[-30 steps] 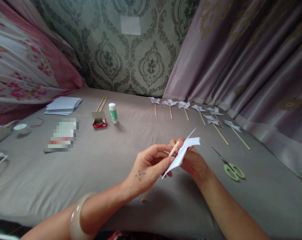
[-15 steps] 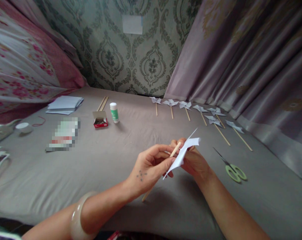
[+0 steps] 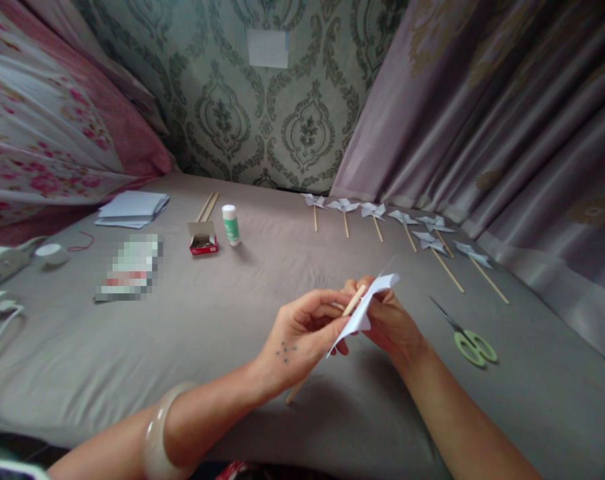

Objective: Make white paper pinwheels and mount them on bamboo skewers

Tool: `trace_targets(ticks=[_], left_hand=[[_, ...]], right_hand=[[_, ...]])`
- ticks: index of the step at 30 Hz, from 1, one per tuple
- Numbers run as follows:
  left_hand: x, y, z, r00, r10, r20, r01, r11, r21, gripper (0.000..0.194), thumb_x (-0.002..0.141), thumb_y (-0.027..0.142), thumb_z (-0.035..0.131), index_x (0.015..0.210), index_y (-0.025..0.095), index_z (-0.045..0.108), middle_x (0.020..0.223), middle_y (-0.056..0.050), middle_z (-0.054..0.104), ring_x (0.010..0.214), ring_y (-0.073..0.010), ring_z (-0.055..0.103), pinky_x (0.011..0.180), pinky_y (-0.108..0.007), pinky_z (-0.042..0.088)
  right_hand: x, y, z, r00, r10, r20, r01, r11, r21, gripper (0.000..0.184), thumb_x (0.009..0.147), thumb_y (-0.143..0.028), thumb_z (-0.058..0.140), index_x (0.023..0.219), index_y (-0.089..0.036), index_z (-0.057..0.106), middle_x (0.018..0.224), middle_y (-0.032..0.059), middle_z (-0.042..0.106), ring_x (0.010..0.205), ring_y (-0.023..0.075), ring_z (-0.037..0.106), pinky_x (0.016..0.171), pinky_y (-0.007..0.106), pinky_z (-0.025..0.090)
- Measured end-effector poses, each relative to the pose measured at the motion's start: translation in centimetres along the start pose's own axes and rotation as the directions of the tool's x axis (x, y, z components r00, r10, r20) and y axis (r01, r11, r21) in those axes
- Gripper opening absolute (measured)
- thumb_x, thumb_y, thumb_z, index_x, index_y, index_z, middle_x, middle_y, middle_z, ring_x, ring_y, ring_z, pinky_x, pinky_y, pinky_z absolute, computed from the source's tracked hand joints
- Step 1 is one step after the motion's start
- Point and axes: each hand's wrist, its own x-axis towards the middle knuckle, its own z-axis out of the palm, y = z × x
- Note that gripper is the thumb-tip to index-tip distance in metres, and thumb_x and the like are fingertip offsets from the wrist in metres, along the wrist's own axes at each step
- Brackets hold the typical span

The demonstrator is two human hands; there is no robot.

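Note:
My left hand [image 3: 302, 333] is closed around a thin wooden stick [image 3: 353, 301], whose lower end pokes out beneath the palm. Against the stick's upper end sits a white paper pinwheel [image 3: 365, 310], seen nearly edge-on. Behind the paper, my right hand [image 3: 389, 317] has its fingers closed at the pinwheel's middle; the fingertips are partly hidden by the paper. Off to the right lie scissors [image 3: 465, 337] with green handles, blades pointing away.
Several finished-looking pinwheels on sticks [image 3: 372, 212] lie along the back right. Farther left are a glue stick [image 3: 231, 225], a red box of small metal pieces [image 3: 203, 240], loose sticks [image 3: 207, 207], stacked white paper [image 3: 132, 209], a blurred packet [image 3: 129, 267] and a power strip [image 3: 2, 267].
The pinwheel has turned slightly between my hands, its upper blade now thinner to the eye. Both hands keep nearly the same place; the whole view has shifted a little.

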Motion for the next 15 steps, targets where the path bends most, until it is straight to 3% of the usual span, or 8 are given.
trace_targets(ticks=[5, 9, 15], left_hand=[[-0.13, 0.08, -0.07, 1.000, -0.008, -0.016, 0.008, 1.000, -0.007, 0.034, 0.069, 0.038, 0.075, 0.089, 0.013, 0.062, 0.070, -0.003, 0.068, 0.052, -0.0100, 0.059, 0.049, -0.021, 0.049], [-0.23, 0.05, -0.15, 1.000, -0.004, -0.011, 0.004, 1.000, -0.013, 0.033, 0.072, 0.037, 0.073, 0.090, 0.013, 0.061, 0.071, -0.003, 0.068, 0.052, -0.0095, 0.059, 0.050, -0.021, 0.048], [-0.18, -0.09, -0.17, 1.000, 0.008, 0.012, -0.007, 0.999, -0.032, 0.033, 0.073, 0.037, 0.071, 0.092, 0.012, 0.061, 0.071, -0.003, 0.067, 0.052, -0.0094, 0.059, 0.050, -0.021, 0.049]], right_hand=[[-0.12, -0.13, -0.17, 0.998, 0.000, -0.063, -0.003, 0.999, -0.043, 0.025, 0.061, -0.038, 0.081, 0.066, -0.022, 0.063, 0.059, -0.0060, 0.051, 0.045, 0.0082, 0.047, 0.041, 0.021, 0.041], [-0.07, -0.25, 0.07, 0.999, -0.002, -0.047, -0.001, 0.999, -0.051, 0.029, 0.060, -0.040, 0.081, 0.063, -0.020, 0.060, 0.056, -0.0052, 0.050, 0.045, 0.0083, 0.045, 0.040, 0.020, 0.039], [-0.08, -0.29, 0.31, 1.000, -0.024, 0.007, 0.025, 0.999, -0.035, 0.020, 0.068, -0.031, 0.077, 0.063, -0.021, 0.060, 0.058, -0.0052, 0.053, 0.046, 0.0081, 0.048, 0.041, 0.020, 0.040]])
